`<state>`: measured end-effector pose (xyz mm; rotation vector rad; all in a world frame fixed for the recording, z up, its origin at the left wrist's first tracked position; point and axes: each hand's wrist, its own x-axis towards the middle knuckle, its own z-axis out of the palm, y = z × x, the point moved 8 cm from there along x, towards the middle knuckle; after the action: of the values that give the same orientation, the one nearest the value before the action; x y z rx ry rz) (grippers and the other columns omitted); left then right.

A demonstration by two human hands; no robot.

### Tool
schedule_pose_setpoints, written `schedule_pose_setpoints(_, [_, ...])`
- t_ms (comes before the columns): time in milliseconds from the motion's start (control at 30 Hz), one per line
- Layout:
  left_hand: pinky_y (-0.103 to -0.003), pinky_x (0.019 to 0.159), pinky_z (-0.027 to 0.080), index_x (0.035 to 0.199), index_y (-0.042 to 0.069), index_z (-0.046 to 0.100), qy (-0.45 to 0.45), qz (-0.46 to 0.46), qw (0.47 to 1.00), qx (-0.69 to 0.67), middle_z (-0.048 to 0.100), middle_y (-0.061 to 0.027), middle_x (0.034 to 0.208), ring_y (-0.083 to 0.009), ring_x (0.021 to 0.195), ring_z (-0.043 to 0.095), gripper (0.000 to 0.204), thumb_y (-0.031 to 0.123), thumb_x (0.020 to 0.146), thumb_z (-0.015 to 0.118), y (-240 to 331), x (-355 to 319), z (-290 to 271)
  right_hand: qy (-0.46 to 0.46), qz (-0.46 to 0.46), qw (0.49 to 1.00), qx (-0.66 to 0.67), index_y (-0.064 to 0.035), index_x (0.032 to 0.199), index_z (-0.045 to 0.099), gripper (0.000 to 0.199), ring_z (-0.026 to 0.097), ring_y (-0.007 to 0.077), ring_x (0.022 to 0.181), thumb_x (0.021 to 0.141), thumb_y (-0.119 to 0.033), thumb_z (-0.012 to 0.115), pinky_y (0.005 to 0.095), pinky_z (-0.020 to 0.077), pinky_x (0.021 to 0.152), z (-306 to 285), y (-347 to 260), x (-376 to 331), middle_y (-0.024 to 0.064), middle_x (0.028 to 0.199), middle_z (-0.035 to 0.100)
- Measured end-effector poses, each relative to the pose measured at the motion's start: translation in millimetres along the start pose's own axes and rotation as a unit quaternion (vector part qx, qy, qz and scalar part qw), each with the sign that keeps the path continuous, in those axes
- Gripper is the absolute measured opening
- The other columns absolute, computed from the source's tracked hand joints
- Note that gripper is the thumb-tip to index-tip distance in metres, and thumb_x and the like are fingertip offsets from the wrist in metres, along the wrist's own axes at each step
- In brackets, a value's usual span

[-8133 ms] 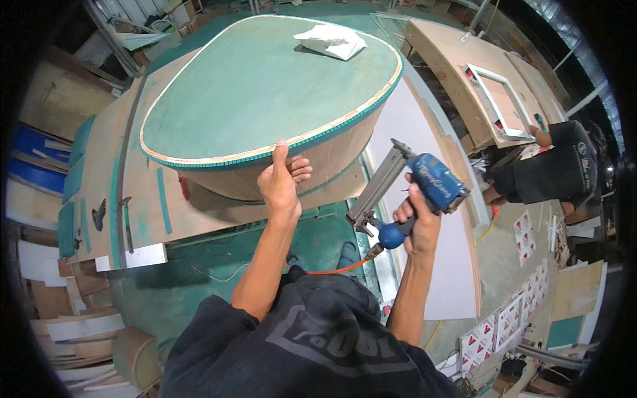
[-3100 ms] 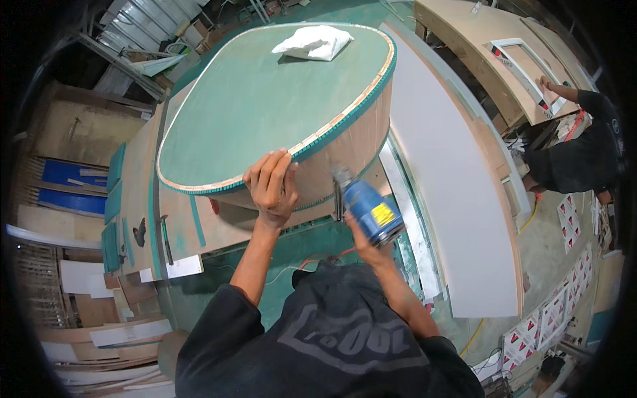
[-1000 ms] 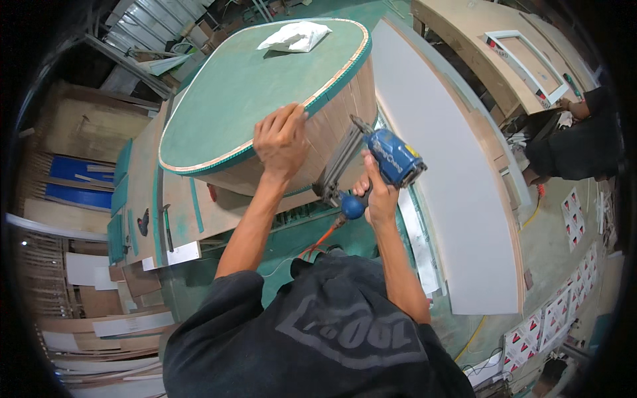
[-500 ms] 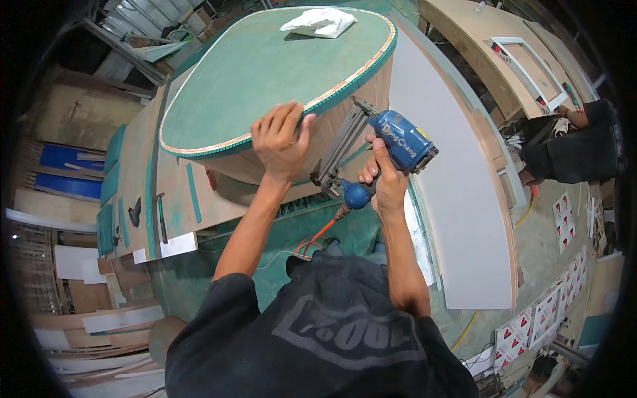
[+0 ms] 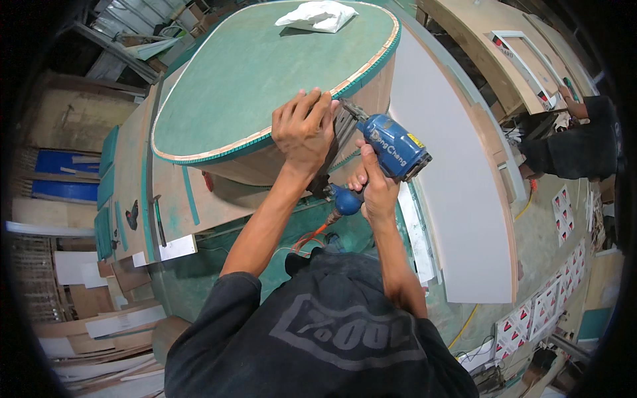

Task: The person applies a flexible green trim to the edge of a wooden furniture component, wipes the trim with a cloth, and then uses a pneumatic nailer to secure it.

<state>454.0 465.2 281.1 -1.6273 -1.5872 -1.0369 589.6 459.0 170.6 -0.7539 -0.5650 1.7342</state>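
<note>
My right hand (image 5: 375,186) is wrapped around the handle of a blue pneumatic nail gun (image 5: 393,144), with an orange air hose at its lower end. The gun's nose meets the teal edge strip of a large rounded green-topped wooden piece (image 5: 225,86), close beside my left fingers. My left hand (image 5: 304,136) grips that rim, fingers over the top edge and palm toward me; what lies under the palm is hidden. A pale wooden border runs along the rim above the slotted teal strip. My left hand also covers part of the gun's magazine.
A crumpled white bag (image 5: 322,16) lies on the green top. A long curved grey panel (image 5: 458,199) stands to the right. Green-handled tool (image 5: 159,222) and teal strips lie on the left board. At far right, another person's hand (image 5: 576,108) is by a white frame (image 5: 524,63).
My left hand has slid to the right along the rim. The nail gun has shifted slightly left and down, bringing its nose beside my left fingers.
</note>
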Motion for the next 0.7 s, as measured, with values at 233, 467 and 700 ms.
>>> schedule_pose_setpoints(233, [-0.034, 0.08, 0.046, 0.098, 0.014, 0.076, -0.011, 0.013, 1.0, 0.007, 0.074, 0.0006, 0.101, -0.0202, 0.095, 0.069, 0.022, 0.014, 0.077, 0.081, 1, -2, 1, -0.001, 0.005, 1.0, -0.028, 0.0, 0.112, 0.063, 0.031, 0.04, 0.0083, 0.047, 0.097, -0.027, 0.067, 0.0271, 0.0382, 0.049, 1, 7, -3, -0.0041, 0.057, 0.041])
schedule_pose_setpoints(467, [-0.033, 0.08, 0.046, 0.101, 0.013, 0.075, -0.024, 0.044, 0.998, 0.027, 0.074, 0.0004, 0.103, -0.0197, 0.096, 0.069, 0.025, 0.013, 0.077, 0.081, 1, -3, 0, -0.001, -0.016, 0.999, -0.049, 0.0001, 0.11, 0.064, 0.029, 0.04, 0.008, 0.048, 0.097, -0.025, 0.067, 0.0263, 0.0376, 0.049, 3, 7, -5, -0.0042, 0.058, 0.04])
schedule_pose_setpoints(700, [-0.033, 0.087, 0.045, 0.104, 0.011, 0.075, -0.057, 0.021, 0.998, 0.026, 0.074, -0.0035, 0.109, -0.0208, 0.104, 0.069, 0.027, 0.018, 0.079, 0.081, -23, -11, -29, -0.011, 0.006, 1.0, -0.018, 0.0006, 0.112, 0.062, 0.03, 0.041, 0.0073, 0.05, 0.098, -0.026, 0.065, 0.0266, 0.0388, 0.05, -5, 22, -16, -0.0044, 0.059, 0.042])
